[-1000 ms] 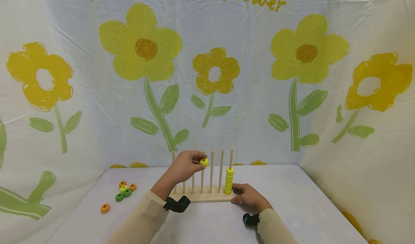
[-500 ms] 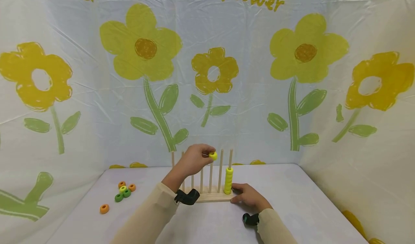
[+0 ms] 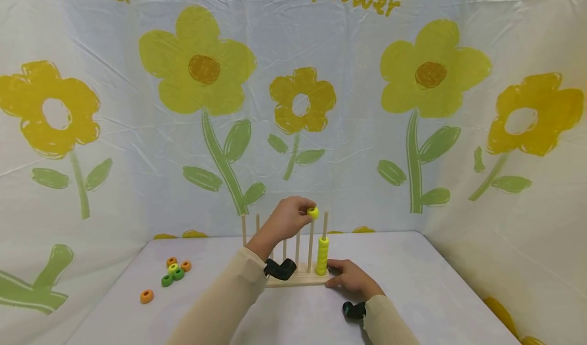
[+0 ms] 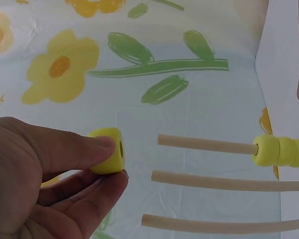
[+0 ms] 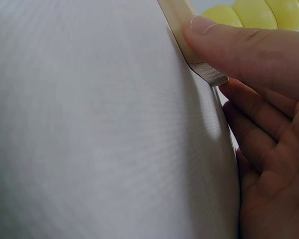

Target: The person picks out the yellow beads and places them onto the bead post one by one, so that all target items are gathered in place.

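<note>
Between thumb and fingers, my left hand (image 3: 288,218) pinches a yellow bead (image 3: 313,213) near the tops of the upright pegs. The left wrist view shows that bead (image 4: 108,158) apart from the peg ends, its hole facing them. Several yellow beads (image 3: 323,256) are stacked on the rightmost peg (image 3: 325,223) of a wooden peg rack. My right hand (image 3: 353,276) grips the right end of the rack's base (image 3: 298,281); in the right wrist view the thumb (image 5: 239,52) lies on the base's front edge. My left forearm hides part of the rack.
Left on the white table (image 3: 114,314) lie loose beads: a clustered group with orange, green (image 3: 167,281) and yellow-green ones (image 3: 172,268), plus a separate orange bead (image 3: 147,296). A flower-printed cloth (image 3: 353,182) stands close behind the rack.
My left hand has moved right and slightly up with the yellow bead, passing over the pegs toward the rightmost one. My right hand has stayed at the base's end.
</note>
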Demonstrator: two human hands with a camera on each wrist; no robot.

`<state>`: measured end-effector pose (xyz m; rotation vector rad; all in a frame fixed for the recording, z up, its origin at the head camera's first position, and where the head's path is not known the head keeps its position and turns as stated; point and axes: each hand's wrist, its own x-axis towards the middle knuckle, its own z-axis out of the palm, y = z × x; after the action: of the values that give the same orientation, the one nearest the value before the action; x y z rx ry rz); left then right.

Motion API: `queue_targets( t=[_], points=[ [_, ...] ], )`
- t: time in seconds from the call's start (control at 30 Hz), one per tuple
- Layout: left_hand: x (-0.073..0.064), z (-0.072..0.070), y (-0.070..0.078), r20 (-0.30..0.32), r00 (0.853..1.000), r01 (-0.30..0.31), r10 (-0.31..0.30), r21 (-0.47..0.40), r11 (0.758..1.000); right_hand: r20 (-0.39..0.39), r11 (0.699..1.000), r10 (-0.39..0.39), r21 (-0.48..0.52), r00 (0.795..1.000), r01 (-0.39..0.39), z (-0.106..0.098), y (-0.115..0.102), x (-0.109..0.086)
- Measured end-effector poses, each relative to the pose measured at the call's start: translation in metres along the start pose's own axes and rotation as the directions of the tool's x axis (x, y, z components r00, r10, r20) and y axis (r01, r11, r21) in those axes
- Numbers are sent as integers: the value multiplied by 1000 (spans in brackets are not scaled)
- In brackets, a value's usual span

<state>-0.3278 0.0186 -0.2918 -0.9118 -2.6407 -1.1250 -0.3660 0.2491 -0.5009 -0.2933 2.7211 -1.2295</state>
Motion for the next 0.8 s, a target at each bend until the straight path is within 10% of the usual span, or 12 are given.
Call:
queue_targets(
  t=[0.8],
  points=[
    [28, 23, -6, -57, 997, 54, -59, -79, 995, 2, 1000, 10, 26, 1000, -10, 1, -1, -2]
  ],
)
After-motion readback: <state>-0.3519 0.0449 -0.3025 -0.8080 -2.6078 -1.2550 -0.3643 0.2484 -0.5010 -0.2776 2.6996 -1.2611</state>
